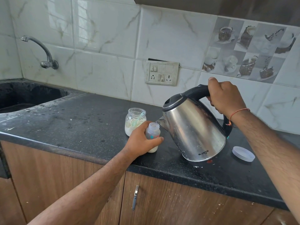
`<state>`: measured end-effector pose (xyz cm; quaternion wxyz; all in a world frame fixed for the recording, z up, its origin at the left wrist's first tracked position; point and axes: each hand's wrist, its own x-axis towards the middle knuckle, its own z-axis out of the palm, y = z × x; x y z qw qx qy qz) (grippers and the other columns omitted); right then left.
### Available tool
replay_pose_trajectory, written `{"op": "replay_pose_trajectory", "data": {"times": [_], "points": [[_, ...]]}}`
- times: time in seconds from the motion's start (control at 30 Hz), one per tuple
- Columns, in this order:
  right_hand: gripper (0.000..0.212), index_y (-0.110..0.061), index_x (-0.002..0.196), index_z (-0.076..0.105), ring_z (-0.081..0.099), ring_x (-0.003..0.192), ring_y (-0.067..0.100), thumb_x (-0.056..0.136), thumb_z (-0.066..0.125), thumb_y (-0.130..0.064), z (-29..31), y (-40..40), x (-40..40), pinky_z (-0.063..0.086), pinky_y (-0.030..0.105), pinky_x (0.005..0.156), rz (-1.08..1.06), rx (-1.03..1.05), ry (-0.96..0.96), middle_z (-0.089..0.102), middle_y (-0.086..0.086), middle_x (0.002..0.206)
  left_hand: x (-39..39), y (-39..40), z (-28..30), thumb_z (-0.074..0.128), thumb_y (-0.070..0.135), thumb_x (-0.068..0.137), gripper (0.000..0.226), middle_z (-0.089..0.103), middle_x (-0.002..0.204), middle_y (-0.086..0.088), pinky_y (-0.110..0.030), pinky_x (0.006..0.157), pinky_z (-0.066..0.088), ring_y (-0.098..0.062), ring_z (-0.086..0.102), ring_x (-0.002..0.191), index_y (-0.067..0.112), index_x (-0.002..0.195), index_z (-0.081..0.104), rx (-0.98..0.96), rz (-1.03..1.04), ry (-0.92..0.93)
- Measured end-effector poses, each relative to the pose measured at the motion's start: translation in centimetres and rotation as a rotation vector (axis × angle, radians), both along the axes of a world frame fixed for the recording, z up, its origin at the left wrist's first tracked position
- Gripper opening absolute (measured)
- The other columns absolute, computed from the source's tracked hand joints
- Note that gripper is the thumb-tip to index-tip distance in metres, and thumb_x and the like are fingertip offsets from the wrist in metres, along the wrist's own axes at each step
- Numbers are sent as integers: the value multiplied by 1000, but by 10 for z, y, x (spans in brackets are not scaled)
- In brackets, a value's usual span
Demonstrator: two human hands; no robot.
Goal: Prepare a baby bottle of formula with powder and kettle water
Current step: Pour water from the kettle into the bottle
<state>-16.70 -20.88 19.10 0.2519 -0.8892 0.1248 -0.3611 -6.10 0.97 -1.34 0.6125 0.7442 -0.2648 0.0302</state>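
Note:
A small clear baby bottle [152,132] stands upright on the black counter [81,124], with white powder at its bottom and no cap on. My left hand [139,142] grips it around the body. My right hand [225,96] grips the black handle of a steel kettle [193,129], which is tilted to the left with its spout right over the bottle's mouth. A thin stream of water shows at the spout. Just behind the bottle stands an open glass jar of white powder [134,119] with a pale green scoop inside it.
A round white lid [243,153] lies on the counter to the right of the kettle. A dark sink [24,98] with a wall tap [42,51] lies at far left. A switch and socket plate [162,73] sits on the tiled wall. Wooden cabinet doors [178,200] run below the counter edge.

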Motion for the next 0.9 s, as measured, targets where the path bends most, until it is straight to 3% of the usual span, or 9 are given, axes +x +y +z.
{"op": "replay_pose_trajectory", "data": {"times": [0.17, 0.9], "points": [[65, 1, 70, 68, 53, 60, 30, 106, 37, -43, -1, -1, -1, 55, 49, 77, 0, 28, -9, 63, 8, 59, 0, 0, 0, 89, 54, 66, 64, 77, 112, 12, -47, 103, 61, -9, 74, 108, 37, 124, 65, -5, -16, -1], [61, 2, 73, 68, 56, 68, 36, 107, 37, -39, 0, 2, 4, 55, 53, 81, 3, -19, 0, 66, 11, 64, 4, -1, -3, 92, 46, 72, 66, 76, 116, 13, -43, 106, 59, -6, 72, 111, 35, 130, 63, 1, -18, -20]]}}
